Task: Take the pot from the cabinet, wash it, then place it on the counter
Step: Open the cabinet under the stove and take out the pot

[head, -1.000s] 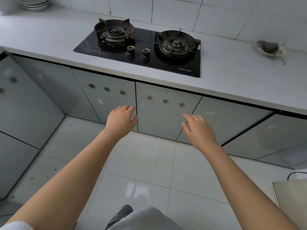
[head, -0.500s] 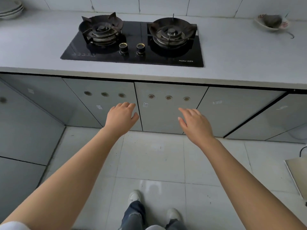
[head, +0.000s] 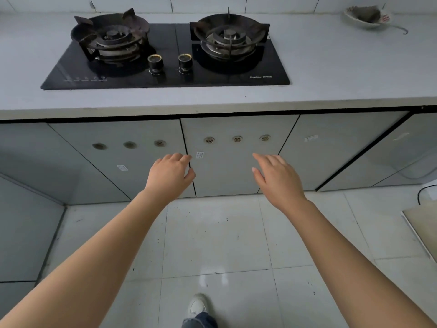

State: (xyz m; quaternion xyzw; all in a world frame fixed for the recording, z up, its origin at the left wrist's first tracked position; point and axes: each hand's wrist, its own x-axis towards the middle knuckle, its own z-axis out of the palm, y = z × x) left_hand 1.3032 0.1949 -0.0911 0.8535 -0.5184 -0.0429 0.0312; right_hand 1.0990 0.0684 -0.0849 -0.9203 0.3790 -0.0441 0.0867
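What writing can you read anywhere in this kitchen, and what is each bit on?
"Royalstar", then blurred characters: front right corner of the hob.
White stickers on the cabinet doors: too small to read.
Red marks on the dish: blurred.
Icons at the hob's front left: unreadable.

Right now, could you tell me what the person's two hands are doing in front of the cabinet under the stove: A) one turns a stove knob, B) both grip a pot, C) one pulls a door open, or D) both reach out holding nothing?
D: the left hand and right hand hold nothing before the closed cabinet doors.
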